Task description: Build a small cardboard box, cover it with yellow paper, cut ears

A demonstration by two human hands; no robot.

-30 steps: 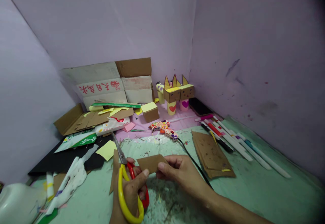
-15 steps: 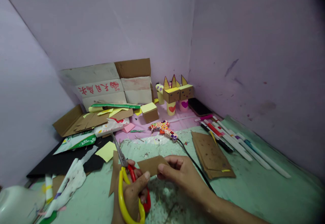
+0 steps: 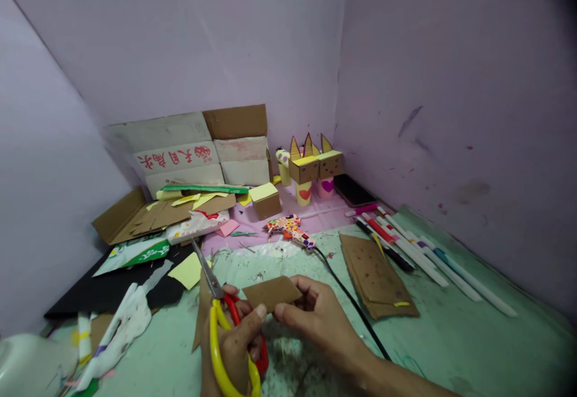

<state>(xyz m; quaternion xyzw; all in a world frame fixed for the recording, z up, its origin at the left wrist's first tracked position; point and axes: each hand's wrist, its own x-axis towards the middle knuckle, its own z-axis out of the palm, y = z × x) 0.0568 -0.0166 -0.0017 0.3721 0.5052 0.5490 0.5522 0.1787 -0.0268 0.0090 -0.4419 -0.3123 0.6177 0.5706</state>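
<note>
A small brown cardboard piece (image 3: 271, 292) is held between both hands above the green tabletop. My left hand (image 3: 238, 340) grips its lower left edge with the thumb, and scissors with yellow and red handles (image 3: 215, 286) hang on the same hand, blades pointing up and left. At the piece's right end, my right hand (image 3: 315, 316) pinches it between thumb and fingers. Beneath the left hand lies another cardboard strip (image 3: 201, 310). A patterned glue gun (image 3: 293, 229) with a black cord rests beyond the hands.
Stacked cardboard (image 3: 376, 277) and several markers (image 3: 419, 253) lie on the right. Two eared cardboard figures (image 3: 311, 169), a small box (image 3: 265, 202) and a phone (image 3: 354, 190) are at the back. Paper scraps, packets and a white container (image 3: 33, 364) are at left.
My right thumb has shifted slightly left and lower along the cardboard piece, showing more of its right end. The scissors have moved slightly left and down.
</note>
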